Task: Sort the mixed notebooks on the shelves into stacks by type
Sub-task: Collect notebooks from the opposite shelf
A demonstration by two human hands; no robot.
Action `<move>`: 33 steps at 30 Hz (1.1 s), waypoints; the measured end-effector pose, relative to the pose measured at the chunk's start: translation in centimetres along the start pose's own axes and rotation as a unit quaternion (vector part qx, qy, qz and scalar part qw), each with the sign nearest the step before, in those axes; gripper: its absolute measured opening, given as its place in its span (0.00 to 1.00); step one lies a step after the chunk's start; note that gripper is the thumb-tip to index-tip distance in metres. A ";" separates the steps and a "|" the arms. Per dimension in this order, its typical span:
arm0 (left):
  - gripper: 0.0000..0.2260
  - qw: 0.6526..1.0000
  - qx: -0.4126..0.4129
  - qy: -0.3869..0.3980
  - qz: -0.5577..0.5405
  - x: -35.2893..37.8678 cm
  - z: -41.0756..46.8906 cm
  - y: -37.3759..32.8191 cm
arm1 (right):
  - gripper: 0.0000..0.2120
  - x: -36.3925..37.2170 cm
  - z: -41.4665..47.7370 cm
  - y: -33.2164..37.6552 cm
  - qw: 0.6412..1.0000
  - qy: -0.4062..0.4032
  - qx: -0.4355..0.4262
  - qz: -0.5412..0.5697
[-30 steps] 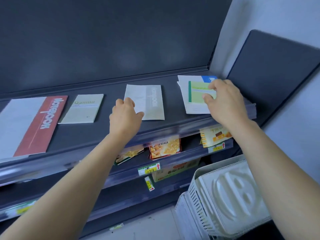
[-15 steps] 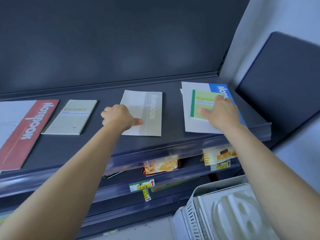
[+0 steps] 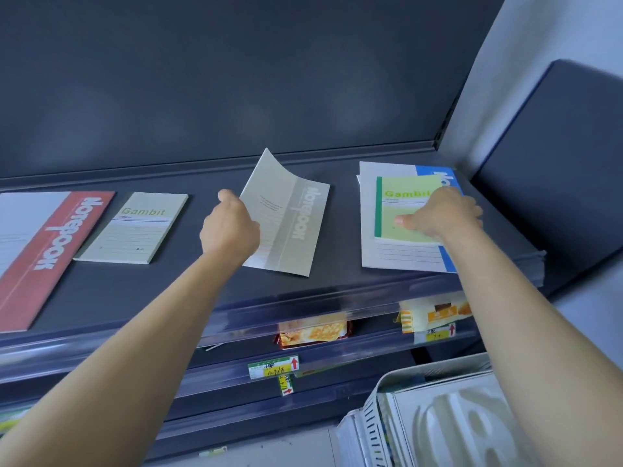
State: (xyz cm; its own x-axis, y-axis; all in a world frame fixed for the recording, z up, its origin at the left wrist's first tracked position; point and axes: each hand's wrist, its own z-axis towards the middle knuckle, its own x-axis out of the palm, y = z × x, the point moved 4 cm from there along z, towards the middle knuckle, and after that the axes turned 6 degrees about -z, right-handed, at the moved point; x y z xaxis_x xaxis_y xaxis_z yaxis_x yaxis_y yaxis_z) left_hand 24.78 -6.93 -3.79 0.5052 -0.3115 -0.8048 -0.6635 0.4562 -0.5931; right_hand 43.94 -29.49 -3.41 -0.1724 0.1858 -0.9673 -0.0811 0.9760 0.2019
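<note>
Fingers of my left hand (image 3: 231,230) pinch the left edge of the grey soft-cover notebook with a pale "Notebook" band (image 3: 286,217), at 12 o'clock on the dark shelf (image 3: 188,288). Its far left corner curls up off the board. At 2 o'clock my right hand (image 3: 441,214) rests on the small green "Gambit" notebook (image 3: 401,210), thumb laid straight across the cover. I cannot tell whether the hidden fingers grip its right edge. It lies on the large white-and-blue notebook (image 3: 401,257). The small beige "Gambit" notebook (image 3: 135,227) sits at 10 o'clock, and the large white-and-red notebook (image 3: 50,244) at 9 o'clock. By my reading the sort is barely begun, since the two Gambit books lie well apart and the large ones sit at opposite ends. Half a second ago the grey notebook lay flat under my left hand, and now it is peeling upward. The green one has not shifted.
</note>
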 end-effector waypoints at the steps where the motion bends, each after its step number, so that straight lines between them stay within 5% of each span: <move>1: 0.11 1.000 0.004 -0.002 -0.012 0.0 0.0 0.1 | 0.36 0.0 -0.1 0.0 1.000 -0.011 0.002 0.018; 5: 0.08 0.998 0.018 -0.002 -0.066 -0.7 -0.3 0.3 | 0.18 0.0 -1.4 0.2 0.984 -0.086 -0.001 0.157; 12: 0.04 0.977 0.098 0.017 -0.190 -3.2 -0.5 -0.9 | 0.08 -3.4 -8.3 1.9 0.948 -0.164 -0.070 0.263; 19: 0.02 0.931 0.207 0.098 -0.284 -5.5 -2.9 -3.2 | 0.09 -5.1 -16.5 -0.3 0.927 -0.251 -0.016 0.277; 33: 0.03 0.801 0.362 0.339 -0.336 -0.5 -18.6 -9.3 | 0.15 -5.6 -36.9 -14.4 0.873 -0.383 0.236 0.187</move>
State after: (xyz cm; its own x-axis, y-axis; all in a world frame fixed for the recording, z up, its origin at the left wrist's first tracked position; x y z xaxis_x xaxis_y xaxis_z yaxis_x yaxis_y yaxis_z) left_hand 20.41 -26.53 1.71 0.0364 -0.9584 -0.2833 0.2503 0.2832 -0.9258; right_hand 9.90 -48.81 4.78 0.6211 0.3464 -0.7030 0.2854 0.7354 0.6146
